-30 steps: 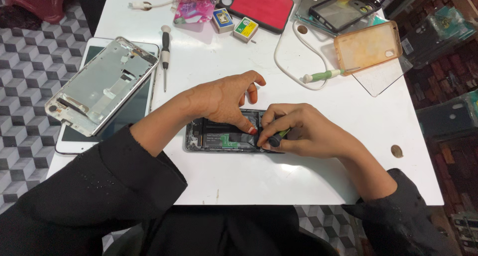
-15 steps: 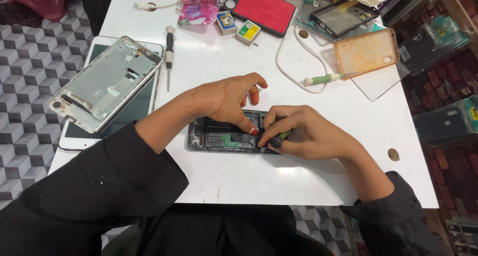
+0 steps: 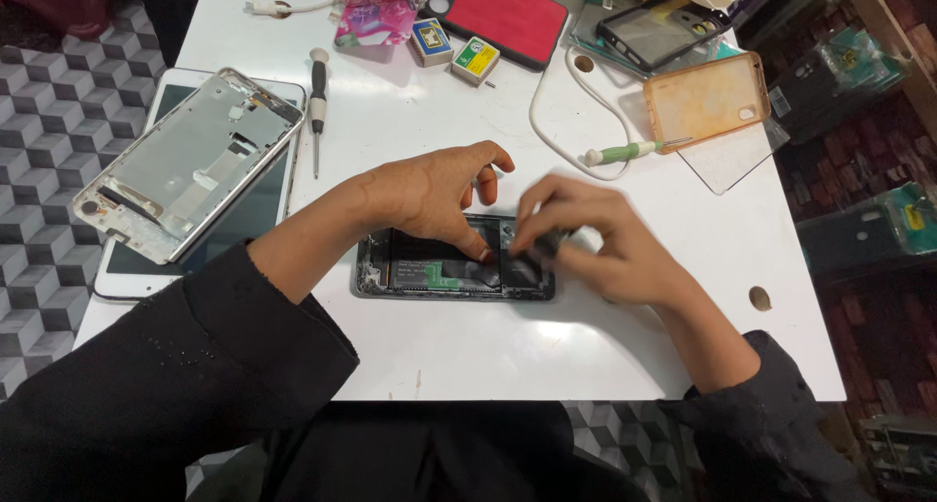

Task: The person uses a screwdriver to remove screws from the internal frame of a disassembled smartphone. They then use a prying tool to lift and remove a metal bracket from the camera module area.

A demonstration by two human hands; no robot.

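At table centre, the opened phone [image 3: 454, 268] lies lengthwise left to right under my hands; left hand [image 3: 429, 190] presses it with fingertips spread, right hand [image 3: 595, 243] pinches something blurred at its right end

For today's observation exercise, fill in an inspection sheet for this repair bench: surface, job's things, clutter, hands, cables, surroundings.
Surface: white table, small hole near its right edge.
Job's things: opened phone lying flat, insides exposed.
Clutter: metal phone frame on a tablet, screwdriver, red case, orange case.
Hands: left hand fingertips on the phone; right hand over its right end, blurred.
Cables: white cable.
Surroundings: patterned grey floor tiles.
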